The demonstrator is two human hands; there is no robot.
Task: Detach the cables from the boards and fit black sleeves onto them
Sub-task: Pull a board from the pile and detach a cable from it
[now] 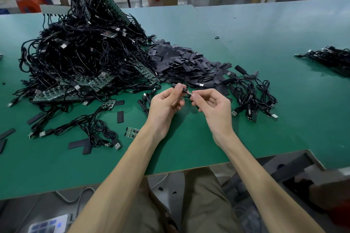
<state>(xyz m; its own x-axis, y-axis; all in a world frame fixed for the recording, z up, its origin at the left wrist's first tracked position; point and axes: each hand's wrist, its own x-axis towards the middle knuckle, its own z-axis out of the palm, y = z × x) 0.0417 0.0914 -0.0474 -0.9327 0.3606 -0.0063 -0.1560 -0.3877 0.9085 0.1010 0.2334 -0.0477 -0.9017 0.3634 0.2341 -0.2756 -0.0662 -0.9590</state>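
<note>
Cable end (189, 94) and a black sleeve (183, 89) meet just in front of the sleeve heap (180, 62), above the green table (265, 34). The left hand (166, 101) pinches the sleeve between thumb and forefinger, the right hand (213, 104) pinches the cable end, other fingers curled. The tangled pile of cables and boards (81, 47) lies left of the heap, touching it.

A: Cables (81, 53)?
B: Black USB, lay in a tangled heap, far left. Smaller coiled lot (251, 92) sat right of ctr, another bundle (329, 56) far right.
A: Boards (56, 95)?
B: Green strips, half buried in the left heap. Two small boards (131, 132) lay loose near front.
A: Sleeves (181, 64)?
B: Flat, black, piled at ctr. A few strays (120, 116) front left. Raised sleeve (180, 88) met a cable end (190, 94) front ctr.
</note>
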